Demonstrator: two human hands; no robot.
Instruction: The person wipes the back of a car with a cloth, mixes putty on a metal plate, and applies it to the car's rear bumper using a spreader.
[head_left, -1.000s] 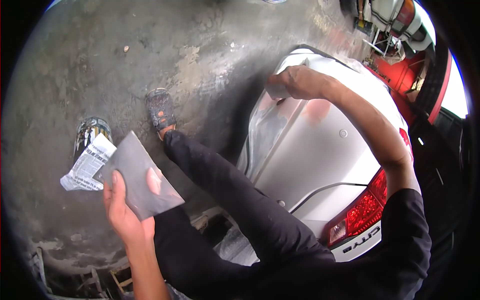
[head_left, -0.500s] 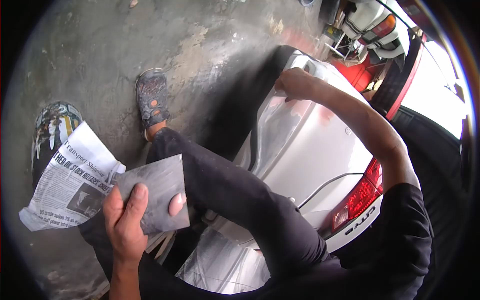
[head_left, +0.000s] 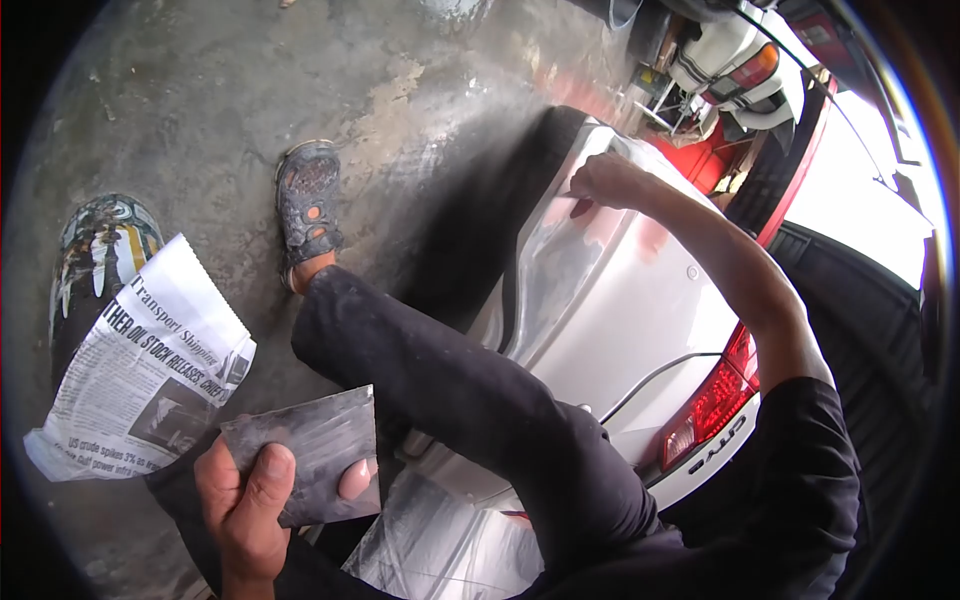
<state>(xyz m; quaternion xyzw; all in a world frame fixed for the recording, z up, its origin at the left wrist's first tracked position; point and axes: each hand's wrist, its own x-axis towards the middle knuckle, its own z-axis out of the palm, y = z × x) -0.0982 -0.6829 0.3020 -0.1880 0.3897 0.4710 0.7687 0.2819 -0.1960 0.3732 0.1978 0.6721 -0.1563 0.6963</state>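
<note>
My left hand (head_left: pixel 248 500) grips a square grey plate (head_left: pixel 318 432) at its edge, thumb on top. A lump of pink putty (head_left: pixel 355 480) sits near the plate's right side. My right hand (head_left: pixel 603 182) is closed at the far corner of a silver car bumper (head_left: pixel 610 300). Whatever lies in its fingers is hidden. Close below that hand, pinkish patches (head_left: pixel 652 238) and dull sanded areas mark the bumper's surface.
A newspaper sheet (head_left: pixel 150 370) lies left of the plate. Clear plastic sheeting (head_left: pixel 440 545) spreads below my leg. The car's red tail light (head_left: pixel 705 415) is on the right. Another vehicle's tail light (head_left: pixel 755 68) and red panels show at the back. Concrete floor (head_left: pixel 220 90) stretches to the upper left.
My left hand and the plate have moved down and tilted a little. My right hand stays at the bumper's far corner, slightly further right and lower in view.
</note>
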